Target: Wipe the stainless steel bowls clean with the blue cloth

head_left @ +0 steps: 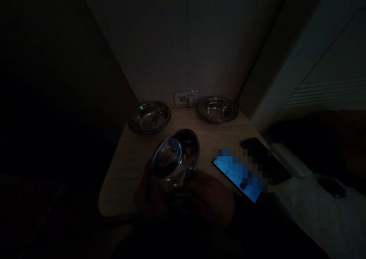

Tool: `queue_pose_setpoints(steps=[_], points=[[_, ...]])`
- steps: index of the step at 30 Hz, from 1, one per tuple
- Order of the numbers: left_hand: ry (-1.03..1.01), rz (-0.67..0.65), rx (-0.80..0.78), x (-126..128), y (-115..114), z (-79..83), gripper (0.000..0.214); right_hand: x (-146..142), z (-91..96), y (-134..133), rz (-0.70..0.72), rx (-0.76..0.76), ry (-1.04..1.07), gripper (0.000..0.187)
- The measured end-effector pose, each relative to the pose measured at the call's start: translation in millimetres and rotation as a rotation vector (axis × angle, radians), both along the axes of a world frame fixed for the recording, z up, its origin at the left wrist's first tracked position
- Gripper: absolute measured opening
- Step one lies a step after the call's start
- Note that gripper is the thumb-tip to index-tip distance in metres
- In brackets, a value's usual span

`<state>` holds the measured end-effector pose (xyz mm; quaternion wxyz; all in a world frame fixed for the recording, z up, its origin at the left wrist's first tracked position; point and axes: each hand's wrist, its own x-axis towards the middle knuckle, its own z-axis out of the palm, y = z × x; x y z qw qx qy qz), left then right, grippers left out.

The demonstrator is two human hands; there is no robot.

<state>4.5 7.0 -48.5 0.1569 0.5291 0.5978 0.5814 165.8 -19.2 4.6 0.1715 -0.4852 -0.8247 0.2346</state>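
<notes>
The scene is very dark. A shiny steel bowl is held tilted over the near edge of a small wooden table. My left hand is closed on the bowl's lower left rim. On the lower right of the bowl, my right hand grips it with its fingers curled. A coloured sticker shows inside the bowl. Both hands are dim and their fingers are hard to make out.
Two more steel bowls stand at the back of the table, one at the left and one at the right. A wall socket sits between them. A lit phone and a dark phone lie at the right.
</notes>
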Motion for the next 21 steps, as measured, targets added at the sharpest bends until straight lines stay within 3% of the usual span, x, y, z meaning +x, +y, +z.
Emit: queue_pose_setpoints(steps=[3,5,8,11,13,16,19,21], points=[[-0.004,0.08,0.003,-2,3,-0.8,0.046,25,-3.3,-7,-0.134,-0.029,0.106,0.036],[-0.011,0.051,0.006,-4,4,1.4,0.046,39,-4.3,-8,-0.239,0.007,0.173,0.035],[-0.029,-0.053,0.023,-8,3,2.9,0.048,46,3.1,-5,-0.362,0.126,0.32,0.035],[-0.045,-0.058,-0.021,-11,2,0.1,0.047,38,14.7,1,-0.466,0.272,0.424,0.036],[-0.059,-0.023,-0.052,-10,1,-1.9,0.046,28,15.2,7,-0.436,0.37,0.399,0.039],[-0.066,0.04,-0.056,-7,-1,-0.6,0.044,13,-0.9,16,-0.254,0.435,0.147,0.04],[-0.094,0.013,-0.066,-4,-2,4.3,0.046,3,-23.6,20,-0.13,0.365,-0.119,0.035],[-0.131,0.007,-0.061,-3,-2,5.6,0.048,0,-32.2,17,-0.103,0.304,-0.167,0.036]])
